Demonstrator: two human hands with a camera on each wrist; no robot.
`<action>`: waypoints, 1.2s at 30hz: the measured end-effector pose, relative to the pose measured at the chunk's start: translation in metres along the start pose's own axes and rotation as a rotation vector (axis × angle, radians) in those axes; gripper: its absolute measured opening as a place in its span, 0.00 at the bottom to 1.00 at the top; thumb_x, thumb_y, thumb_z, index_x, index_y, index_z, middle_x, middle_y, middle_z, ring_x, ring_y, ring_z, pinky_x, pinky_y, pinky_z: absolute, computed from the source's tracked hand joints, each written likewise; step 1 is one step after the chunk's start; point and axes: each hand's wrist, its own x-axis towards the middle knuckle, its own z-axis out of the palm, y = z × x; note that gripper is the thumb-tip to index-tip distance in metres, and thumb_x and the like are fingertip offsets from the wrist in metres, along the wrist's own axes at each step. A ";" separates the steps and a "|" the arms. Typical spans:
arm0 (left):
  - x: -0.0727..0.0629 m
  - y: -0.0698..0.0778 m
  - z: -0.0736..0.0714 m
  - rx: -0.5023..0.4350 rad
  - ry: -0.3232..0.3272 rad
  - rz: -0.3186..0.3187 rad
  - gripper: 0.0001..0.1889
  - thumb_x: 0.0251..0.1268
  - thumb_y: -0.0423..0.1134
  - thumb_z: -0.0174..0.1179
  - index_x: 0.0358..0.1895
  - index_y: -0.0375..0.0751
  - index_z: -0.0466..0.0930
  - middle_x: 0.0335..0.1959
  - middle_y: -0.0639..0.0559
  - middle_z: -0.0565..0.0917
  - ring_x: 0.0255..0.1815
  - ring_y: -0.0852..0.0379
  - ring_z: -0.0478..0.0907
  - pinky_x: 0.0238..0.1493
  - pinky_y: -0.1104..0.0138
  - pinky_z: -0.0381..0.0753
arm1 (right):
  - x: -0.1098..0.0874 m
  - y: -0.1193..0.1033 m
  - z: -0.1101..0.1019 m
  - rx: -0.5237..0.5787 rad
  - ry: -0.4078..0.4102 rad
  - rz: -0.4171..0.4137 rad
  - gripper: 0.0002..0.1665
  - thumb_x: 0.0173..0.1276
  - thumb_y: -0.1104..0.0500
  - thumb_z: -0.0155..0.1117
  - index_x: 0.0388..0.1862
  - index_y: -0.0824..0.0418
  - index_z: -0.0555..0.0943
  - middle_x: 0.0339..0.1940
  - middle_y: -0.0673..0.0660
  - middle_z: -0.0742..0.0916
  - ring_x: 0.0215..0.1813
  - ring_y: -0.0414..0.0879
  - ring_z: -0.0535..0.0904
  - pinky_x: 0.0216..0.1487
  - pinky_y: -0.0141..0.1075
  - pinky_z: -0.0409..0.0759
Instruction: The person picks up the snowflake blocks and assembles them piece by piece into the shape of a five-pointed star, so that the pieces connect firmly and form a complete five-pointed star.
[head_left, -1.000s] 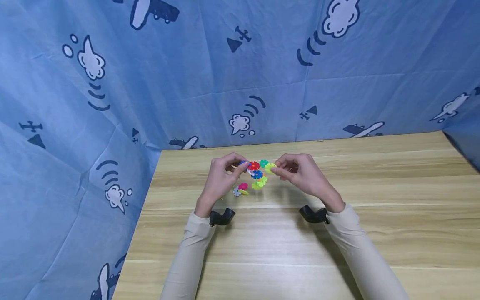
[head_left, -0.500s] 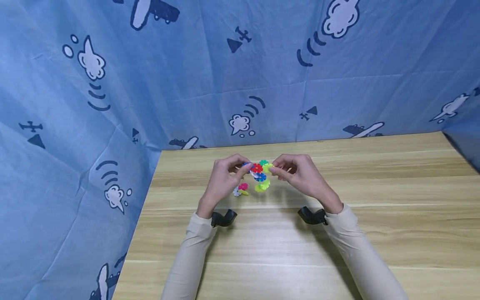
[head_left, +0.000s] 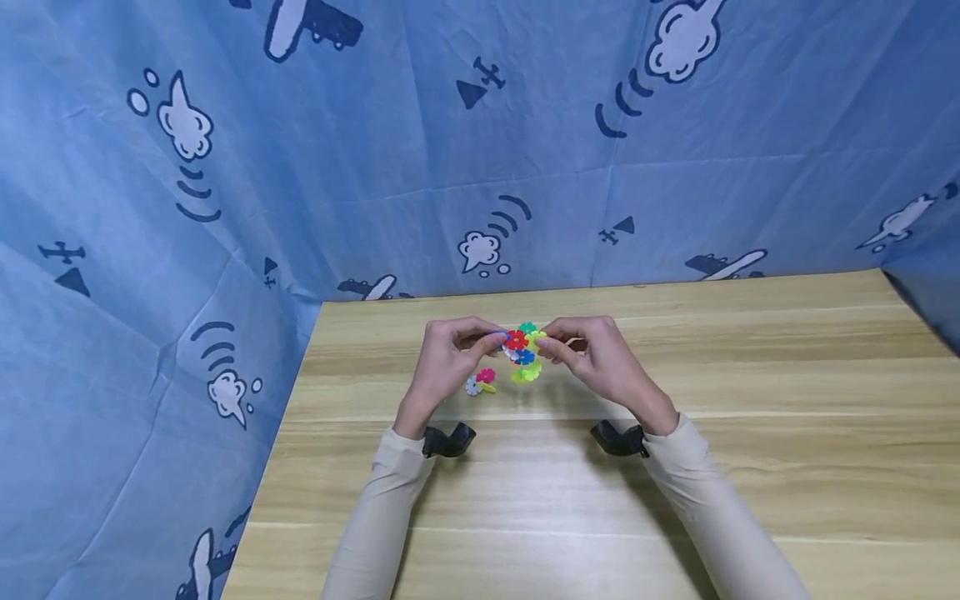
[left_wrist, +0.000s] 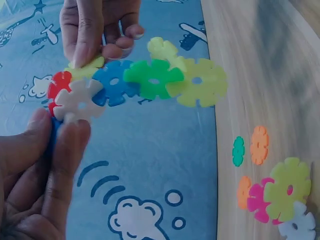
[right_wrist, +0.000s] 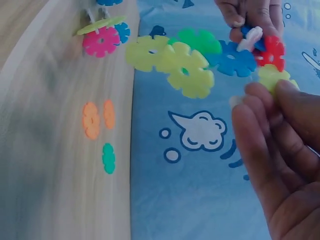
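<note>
We saw the left hand (head_left: 447, 360) pinching a blue disc (left_wrist: 53, 136) between thumb and fingers, and the right hand (head_left: 602, 360) pinching a yellow disc (right_wrist: 273, 75) likewise. Between their fingertips sat a red disc (head_left: 516, 339), though we could not tell whether the yellow one was slotted into it; a white disc (left_wrist: 75, 100) stood beside the left fingertips, and a run of discs (left_wrist: 162, 74), blue, green and yellow, stretched away from both hands' fingertips. Below the left fingers, we saw a pink disc (head_left: 486, 376) on the table (head_left: 540, 500).
</note>
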 end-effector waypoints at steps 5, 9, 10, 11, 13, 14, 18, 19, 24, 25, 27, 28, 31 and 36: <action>-0.001 0.000 0.000 -0.028 -0.014 0.002 0.07 0.67 0.34 0.70 0.44 0.36 0.91 0.40 0.41 0.92 0.35 0.39 0.91 0.40 0.62 0.92 | 0.001 -0.001 0.003 -0.088 0.016 -0.088 0.05 0.73 0.61 0.70 0.41 0.59 0.91 0.35 0.54 0.93 0.33 0.44 0.87 0.39 0.36 0.90; -0.001 0.001 -0.001 -0.012 -0.019 -0.005 0.06 0.67 0.35 0.70 0.43 0.37 0.91 0.39 0.42 0.93 0.34 0.43 0.91 0.40 0.63 0.92 | 0.001 0.000 0.006 -0.113 0.016 -0.131 0.04 0.73 0.61 0.70 0.40 0.59 0.91 0.35 0.53 0.93 0.34 0.43 0.88 0.40 0.36 0.90; 0.000 0.001 -0.001 -0.017 -0.016 -0.007 0.06 0.67 0.34 0.71 0.43 0.37 0.91 0.39 0.42 0.93 0.34 0.43 0.91 0.40 0.64 0.92 | 0.001 0.000 0.006 -0.106 0.022 -0.130 0.04 0.73 0.61 0.70 0.40 0.59 0.91 0.35 0.53 0.93 0.33 0.43 0.88 0.40 0.36 0.90; 0.000 0.002 -0.001 -0.020 -0.014 -0.010 0.06 0.67 0.34 0.71 0.43 0.37 0.91 0.39 0.42 0.93 0.34 0.45 0.91 0.40 0.63 0.92 | 0.001 0.000 0.007 -0.099 0.030 -0.127 0.04 0.73 0.61 0.70 0.40 0.59 0.91 0.35 0.52 0.93 0.33 0.43 0.89 0.40 0.36 0.89; 0.000 0.003 -0.002 -0.025 -0.011 -0.019 0.06 0.66 0.33 0.71 0.43 0.37 0.92 0.39 0.43 0.93 0.34 0.46 0.91 0.41 0.63 0.92 | 0.001 0.001 0.009 -0.093 0.045 -0.128 0.05 0.73 0.61 0.70 0.40 0.59 0.91 0.35 0.52 0.93 0.33 0.44 0.89 0.39 0.35 0.89; 0.000 0.003 -0.002 -0.023 -0.011 -0.023 0.06 0.66 0.33 0.71 0.43 0.38 0.92 0.39 0.43 0.93 0.34 0.48 0.91 0.41 0.63 0.92 | 0.001 0.001 0.010 -0.091 0.052 -0.126 0.05 0.74 0.60 0.69 0.39 0.58 0.91 0.35 0.52 0.93 0.33 0.43 0.90 0.39 0.34 0.89; -0.001 0.003 -0.001 -0.053 -0.016 -0.041 0.06 0.66 0.33 0.71 0.43 0.37 0.91 0.40 0.42 0.93 0.34 0.50 0.91 0.42 0.65 0.92 | 0.000 0.003 0.013 -0.061 0.070 -0.111 0.05 0.74 0.60 0.69 0.39 0.59 0.91 0.36 0.53 0.93 0.33 0.44 0.91 0.39 0.32 0.88; -0.001 0.002 0.000 -0.062 -0.019 -0.044 0.06 0.66 0.33 0.71 0.43 0.36 0.91 0.40 0.42 0.93 0.34 0.50 0.91 0.42 0.65 0.92 | 0.000 0.004 0.013 -0.053 0.073 -0.106 0.05 0.74 0.61 0.69 0.39 0.59 0.91 0.36 0.53 0.93 0.33 0.46 0.91 0.39 0.32 0.88; -0.001 -0.001 0.002 -0.100 -0.032 -0.046 0.07 0.68 0.33 0.70 0.44 0.34 0.91 0.41 0.39 0.92 0.36 0.44 0.92 0.42 0.62 0.92 | -0.002 0.005 0.014 -0.043 0.078 -0.094 0.05 0.73 0.62 0.69 0.40 0.61 0.90 0.37 0.55 0.93 0.35 0.52 0.92 0.40 0.33 0.89; -0.001 -0.002 0.003 -0.104 -0.034 -0.045 0.07 0.68 0.33 0.69 0.44 0.34 0.91 0.41 0.39 0.92 0.36 0.42 0.92 0.42 0.61 0.92 | -0.002 0.005 0.014 -0.046 0.078 -0.093 0.05 0.73 0.62 0.69 0.40 0.61 0.90 0.37 0.56 0.93 0.35 0.53 0.92 0.41 0.34 0.89; 0.000 -0.003 0.002 -0.105 -0.036 -0.038 0.07 0.69 0.33 0.69 0.44 0.33 0.91 0.41 0.38 0.92 0.36 0.42 0.92 0.42 0.61 0.92 | -0.002 0.005 0.014 -0.050 0.075 -0.095 0.06 0.74 0.62 0.69 0.41 0.62 0.90 0.37 0.57 0.93 0.35 0.53 0.92 0.40 0.33 0.89; 0.000 -0.003 0.002 -0.101 -0.035 -0.037 0.07 0.69 0.33 0.69 0.44 0.33 0.91 0.41 0.38 0.92 0.36 0.43 0.92 0.42 0.62 0.92 | -0.002 0.005 0.014 -0.053 0.073 -0.093 0.06 0.74 0.61 0.68 0.41 0.62 0.90 0.37 0.57 0.93 0.35 0.52 0.92 0.40 0.33 0.89; 0.000 -0.003 0.001 -0.087 -0.044 -0.045 0.07 0.69 0.33 0.69 0.44 0.35 0.91 0.41 0.40 0.92 0.35 0.50 0.92 0.42 0.64 0.92 | -0.001 0.004 0.013 -0.062 0.067 -0.084 0.06 0.75 0.60 0.68 0.41 0.60 0.90 0.37 0.55 0.93 0.34 0.45 0.90 0.41 0.33 0.89; 0.000 -0.003 0.001 -0.077 -0.056 -0.058 0.07 0.70 0.35 0.68 0.46 0.37 0.89 0.43 0.42 0.92 0.39 0.47 0.93 0.44 0.66 0.91 | -0.001 0.001 0.012 -0.035 0.072 -0.012 0.06 0.74 0.58 0.69 0.43 0.59 0.89 0.37 0.53 0.91 0.36 0.45 0.87 0.48 0.44 0.91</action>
